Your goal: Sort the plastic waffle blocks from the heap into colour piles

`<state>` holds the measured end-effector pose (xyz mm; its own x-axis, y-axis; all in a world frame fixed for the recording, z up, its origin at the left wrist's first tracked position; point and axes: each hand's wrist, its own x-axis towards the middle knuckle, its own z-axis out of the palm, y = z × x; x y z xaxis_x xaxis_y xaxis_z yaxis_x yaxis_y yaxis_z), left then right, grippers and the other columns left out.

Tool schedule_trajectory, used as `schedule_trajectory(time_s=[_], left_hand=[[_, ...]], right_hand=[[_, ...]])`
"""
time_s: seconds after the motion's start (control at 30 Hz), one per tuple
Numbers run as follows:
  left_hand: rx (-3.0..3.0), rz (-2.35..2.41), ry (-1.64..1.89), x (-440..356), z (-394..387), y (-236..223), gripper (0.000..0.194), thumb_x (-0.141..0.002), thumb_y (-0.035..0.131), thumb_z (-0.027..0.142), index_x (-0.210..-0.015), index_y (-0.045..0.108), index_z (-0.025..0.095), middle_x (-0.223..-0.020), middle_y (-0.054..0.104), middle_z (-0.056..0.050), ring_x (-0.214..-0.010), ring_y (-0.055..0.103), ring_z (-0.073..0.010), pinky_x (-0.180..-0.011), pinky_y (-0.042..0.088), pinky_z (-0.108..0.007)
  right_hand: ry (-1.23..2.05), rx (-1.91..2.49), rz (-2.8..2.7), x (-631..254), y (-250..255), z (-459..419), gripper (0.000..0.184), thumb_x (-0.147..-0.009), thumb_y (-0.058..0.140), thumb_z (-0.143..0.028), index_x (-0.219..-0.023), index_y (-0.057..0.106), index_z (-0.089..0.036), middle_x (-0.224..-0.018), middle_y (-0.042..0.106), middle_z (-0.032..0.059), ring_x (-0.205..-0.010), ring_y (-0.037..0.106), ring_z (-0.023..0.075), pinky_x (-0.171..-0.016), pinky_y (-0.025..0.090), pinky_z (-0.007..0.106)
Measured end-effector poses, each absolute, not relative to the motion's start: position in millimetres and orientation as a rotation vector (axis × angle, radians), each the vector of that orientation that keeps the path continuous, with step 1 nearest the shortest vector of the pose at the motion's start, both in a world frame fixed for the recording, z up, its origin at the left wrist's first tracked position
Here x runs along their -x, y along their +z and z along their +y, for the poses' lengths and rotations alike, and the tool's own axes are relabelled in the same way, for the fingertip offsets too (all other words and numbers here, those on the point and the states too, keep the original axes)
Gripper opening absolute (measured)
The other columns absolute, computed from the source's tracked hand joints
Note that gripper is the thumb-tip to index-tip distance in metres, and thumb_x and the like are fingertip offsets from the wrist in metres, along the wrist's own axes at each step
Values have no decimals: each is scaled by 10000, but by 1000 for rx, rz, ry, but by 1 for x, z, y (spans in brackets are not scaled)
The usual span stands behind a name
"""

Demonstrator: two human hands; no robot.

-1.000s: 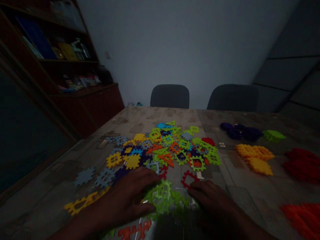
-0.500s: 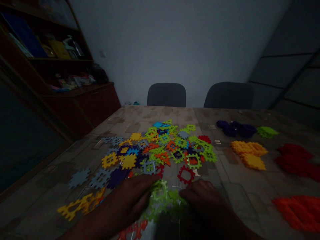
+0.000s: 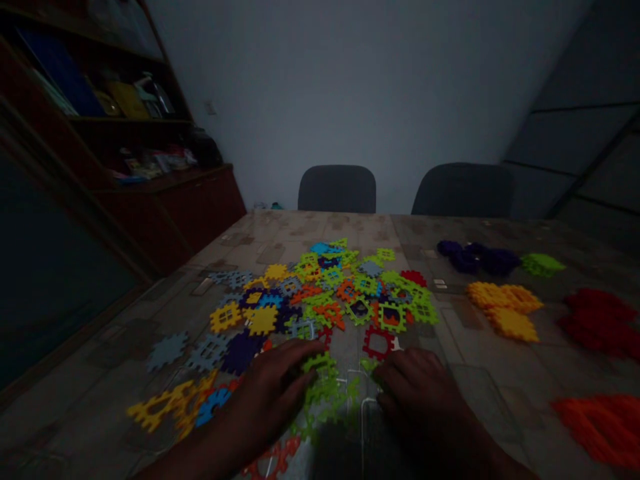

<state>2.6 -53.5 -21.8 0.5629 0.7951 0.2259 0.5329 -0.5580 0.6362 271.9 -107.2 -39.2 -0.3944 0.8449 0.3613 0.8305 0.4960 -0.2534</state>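
A tabletop lane [image 3: 456, 337] separates loose tiles [image 3: 331, 277] from the yellow stack [image 3: 505, 307].

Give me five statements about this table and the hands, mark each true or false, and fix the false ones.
1. Two dark chairs stand past the far edge of the table. True.
2. The left hand rests on the red pile. False: it is at the green pieces near the front.
3. On the right, the orange pile lies nearer the camera than the yellow pile. True.
4. The dark purple pile lies nearer the camera than the yellow pile. False: it lies farther away, next to a green pile.
5. A green piece shows at the right hand. True.
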Motion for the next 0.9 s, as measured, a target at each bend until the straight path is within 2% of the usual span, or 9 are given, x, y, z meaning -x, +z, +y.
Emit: schedule_trajectory(time_s=[0.17,0.23,0.33,0.4,0.47,0.6,0.67,0.8,0.9], left_hand=[[-2481,977,670,4,-50,-23,341,-1007,450,253,-1334,507,332,-1372,538,-34,-1262,507,-237,-1077,462,-460],[-2494,963,621,7,-49,-25,432,-986,536,300,-1403,427,332,-1398,511,-53,-1286,473,-268,-1095,434,-496],[-2525,950,482,8,-50,-29,655,-911,677,313,-1467,331,326,-1439,459,-80,-1313,421,-317,-1115,381,-561],[-2524,958,443,7,-51,-30,663,-898,674,256,-1462,335,340,-1426,468,-71,-1294,434,-313,-1101,390,-564],[-2483,970,476,6,-50,-28,583,-912,632,232,-1425,386,355,-1360,526,-51,-1232,492,-287,-1059,440,-525],[-2355,1076,625,7,-46,-21,379,-992,505,324,-1370,473,343,-1239,616,-48,-1101,601,-241,-959,522,-425],[-2359,1070,638,5,-43,-17,313,-1014,464,353,-1319,532,333,-1187,647,-41,-1038,636,-222,-898,551,-372],[-2510,906,730,2,-42,-17,227,-1032,461,425,-1082,655,320,-981,696,9,-875,671,-173,-776,575,-244],[-2614,879,912,11,-40,-36,213,-1015,498,455,-1111,658,352,-1009,708,27,-879,688,-162,-780,579,-186]], right_hand=[[276,1359,-2343,-265,-35,-112,221,-817,539,-53,-939,628,-214,-935,660,37,-895,586,232,-825,424,384],[329,1351,-2356,-262,-36,-113,283,-818,548,-69,-1047,626,-215,-1032,676,51,-967,588,237,-875,427,398],[312,1234,-2471,-257,-42,-110,447,-796,632,-178,-1237,567,-206,-1229,662,100,-1051,591,273,-921,429,449],[287,1166,-2566,-253,-49,-108,494,-764,697,-257,-1237,565,-201,-1264,654,116,-1046,601,294,-901,439,473],[280,1144,-2608,-251,-55,-107,411,-732,748,-299,-1107,610,-201,-1139,696,86,-971,618,280,-863,447,459],[272,1191,-2591,-253,-62,-105,251,-736,762,-308,-913,618,-204,-946,692,24,-873,608,222,-855,428,416],[256,1194,-2595,-256,-61,-104,228,-753,752,-325,-893,616,-208,-929,684,18,-863,600,211,-859,420,402],[138,1139,-2627,-256,-54,-99,227,-824,715,-393,-900,619,-202,-929,681,22,-881,592,196,-885,418,372],[-45,1057,-2636,-245,-60,-88,353,-860,675,-487,-1013,620,-174,-998,691,49,-897,599,210,-817,451,361]])
